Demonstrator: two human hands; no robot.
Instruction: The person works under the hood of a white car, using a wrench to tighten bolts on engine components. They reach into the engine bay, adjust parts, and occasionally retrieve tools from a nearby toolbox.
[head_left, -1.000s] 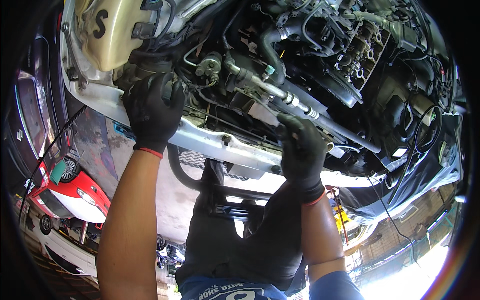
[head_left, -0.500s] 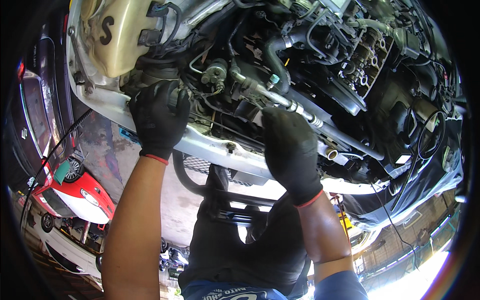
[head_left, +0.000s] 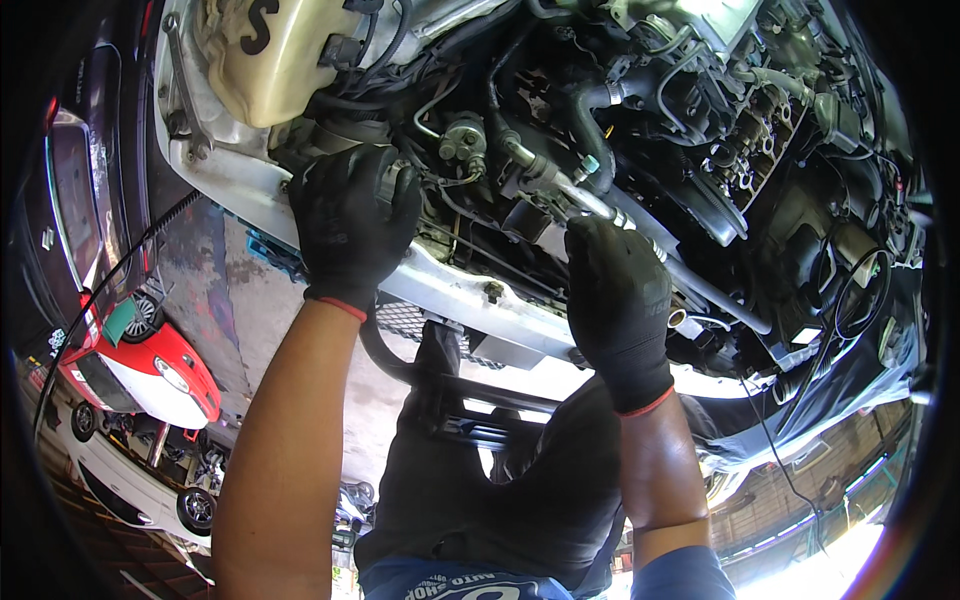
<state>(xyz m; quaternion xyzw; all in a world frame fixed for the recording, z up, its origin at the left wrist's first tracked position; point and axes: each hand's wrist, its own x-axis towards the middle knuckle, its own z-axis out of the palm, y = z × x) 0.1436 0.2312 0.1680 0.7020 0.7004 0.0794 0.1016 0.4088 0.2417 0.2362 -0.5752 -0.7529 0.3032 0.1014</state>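
Observation:
Both my hands wear black gloves with red cuffs over a car's engine bay. My left hand [head_left: 355, 220] is closed, its fingers curled down behind the pale metal front crossmember [head_left: 455, 290], next to a round metal air-conditioning fitting [head_left: 464, 146]. Whatever its fingertips grip is hidden. My right hand [head_left: 620, 300] is a closed fist just below a silver metal pipe [head_left: 590, 203]; I cannot make out anything in it. A combination wrench [head_left: 186, 90] rests on the body panel at the far left, beside a yellowed plastic reservoir [head_left: 265, 75].
An exposed cylinder head [head_left: 755, 150] and black hoses [head_left: 590, 140] fill the right of the bay. A loose black cable [head_left: 785, 470] hangs at the right front. Blue tool-like items [head_left: 270, 252] lie low at left. Beyond stand a red-and-white car [head_left: 165, 375] and a dark vehicle [head_left: 75, 220].
The view has shifted, so the car and both hands appear further right. My right hand sits slightly lower against the silver pipe. The wrench at the left shows more fully.

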